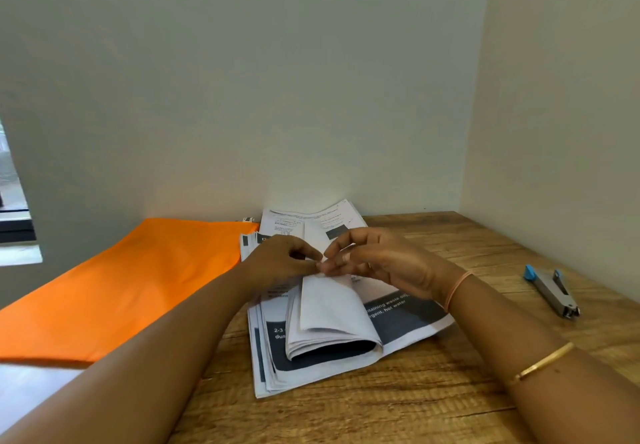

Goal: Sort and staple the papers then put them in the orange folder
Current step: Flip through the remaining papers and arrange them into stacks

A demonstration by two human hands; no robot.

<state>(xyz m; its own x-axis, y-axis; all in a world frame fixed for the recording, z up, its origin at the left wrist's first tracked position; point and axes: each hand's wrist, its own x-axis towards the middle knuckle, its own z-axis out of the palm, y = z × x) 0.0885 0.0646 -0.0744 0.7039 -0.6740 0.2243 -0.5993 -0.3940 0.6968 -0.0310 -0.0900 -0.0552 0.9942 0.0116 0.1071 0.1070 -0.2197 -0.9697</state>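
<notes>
At the middle of the worktop [415,402], the left hand [282,261] and the right hand [382,263] are brought together, fingertips almost touching, above a stack of printed papers [322,371]. The free edge of a bundle of folded-over sheets [334,312] is pinched between thumb and fingers of the left hand, and the same edge is pinched by the curled fingers of the right hand. The bundle is bent back on itself, so that a rounded fold is turned toward the near edge of the worktop and the blank white backs are shown upward. Dark panels with white lettering are seen on the page lying open beneath it. The lower sheets of the stack are fanned out slightly at the left side.

A thin pale band [457,287] is worn at the right wrist, and a gold bangle [543,362] further up that forearm.

More printed sheets [294,223] are seen beyond the hands, reaching to the wall [277,97]; whether they belong to the same stack cannot be told.

The orange folder [121,287] is laid flat on the left, just beside the stack, closed. A grey stapler [550,291] with a blue end is laid on the right, well apart from the papers. A window opening [14,201] is seen at the far left.
</notes>
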